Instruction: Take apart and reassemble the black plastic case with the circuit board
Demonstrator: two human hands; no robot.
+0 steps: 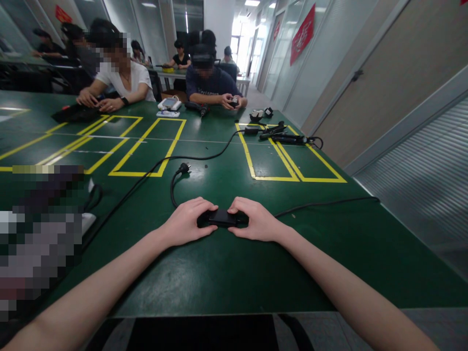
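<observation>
A small black power adapter (222,218) is between my two hands over the green table (175,282). My left hand (187,222) pinches its left end between thumb and fingers, and my right hand (258,220) grips the right end the same way. From the left side a short thick black cord (173,190) curves up to a plug (184,168) lying on the table. A thinner black cable (325,202) leaves past my right hand toward the table's right edge. The cord joints at both ends of the adapter are partly covered by my fingers.
Yellow tape rectangles (161,174) mark the table. Another black cable (146,175) crosses to a pile of black tools and cords (285,136). Two people sit opposite; one holds a small object (233,101). A power drill (197,107) lies before that person. Blurred blocks hide things at left.
</observation>
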